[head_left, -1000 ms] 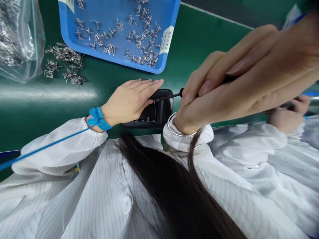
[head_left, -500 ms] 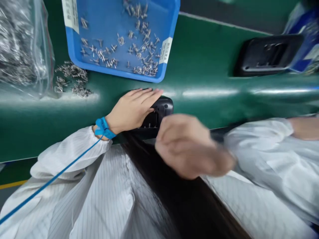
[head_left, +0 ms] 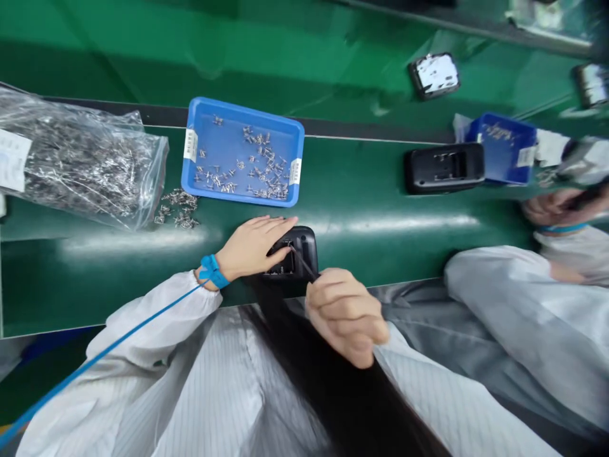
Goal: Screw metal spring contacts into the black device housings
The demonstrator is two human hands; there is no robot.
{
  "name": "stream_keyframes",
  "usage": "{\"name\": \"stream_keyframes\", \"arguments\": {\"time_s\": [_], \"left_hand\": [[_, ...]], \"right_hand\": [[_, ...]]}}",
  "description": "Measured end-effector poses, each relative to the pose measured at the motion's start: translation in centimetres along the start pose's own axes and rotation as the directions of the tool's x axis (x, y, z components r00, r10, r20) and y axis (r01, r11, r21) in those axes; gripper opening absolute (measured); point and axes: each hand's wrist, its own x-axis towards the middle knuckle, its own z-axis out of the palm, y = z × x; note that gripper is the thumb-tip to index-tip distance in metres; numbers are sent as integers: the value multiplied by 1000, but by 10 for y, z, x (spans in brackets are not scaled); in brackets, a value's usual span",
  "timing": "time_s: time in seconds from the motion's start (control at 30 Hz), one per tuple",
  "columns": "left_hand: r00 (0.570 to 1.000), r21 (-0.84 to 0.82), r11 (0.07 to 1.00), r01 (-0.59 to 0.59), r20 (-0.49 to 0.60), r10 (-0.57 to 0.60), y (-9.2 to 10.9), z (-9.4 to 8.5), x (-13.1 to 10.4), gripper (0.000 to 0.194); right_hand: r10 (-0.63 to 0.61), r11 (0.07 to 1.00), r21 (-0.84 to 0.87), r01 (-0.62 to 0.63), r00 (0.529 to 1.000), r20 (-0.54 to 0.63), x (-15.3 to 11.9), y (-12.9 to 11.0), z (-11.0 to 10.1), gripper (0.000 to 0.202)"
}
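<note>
A black plastic housing (head_left: 307,244) with an open compartment lies on the green table right in front of me. Over its left part rests my left hand (head_left: 257,247), fingers stretched out flat and thumb reaching to the compartment. A blue wrist strap with a cord circles that wrist. My right hand (head_left: 345,311) is closed in a fist around a thin, dark, pointed tool (head_left: 304,263). The tool's tip reaches the compartment beside my left thumb; whether it touches metal there I cannot tell. The handle is hidden inside my fist.
Beyond the housing stands a blue tray (head_left: 242,198) of small metal spring contacts. Loose springs (head_left: 183,208) and a plastic bag of metal parts (head_left: 95,171) lie left. To the right are another black housing (head_left: 428,170), a darker blue bin (head_left: 511,139) and a co-worker's hands (head_left: 554,206).
My head view has drawn back, showing more of the bench. The right hand, blurred before, now holds the tool's tip at the compartment. My left hand stays on the housing.
</note>
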Motion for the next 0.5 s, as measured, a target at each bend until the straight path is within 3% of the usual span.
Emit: {"name": "stream_keyframes", "arguments": {"time_s": [0.07, 0.1, 0.33, 0.5], "left_hand": [[1000, 8, 1000, 4, -7, -4, 0, 0, 1, 54], [1000, 8, 1000, 6, -11, -6, 0, 1, 1, 53], [999, -34, 999, 21, -33, -22, 1, 1, 4, 46], [998, -32, 998, 59, -5, -59, 4, -1, 3, 48]], "right_hand": [[-110, 976, 139, 170, 925, -363, 15, -9, -6, 27], [-115, 967, 156, 201, 891, -438, 19, -13, -8, 26], [-118, 957, 191, 218, 895, -429, 18, -18, -17, 33], [-186, 969, 81, 232, 909, -373, 13, -11, -21, 28]]}}
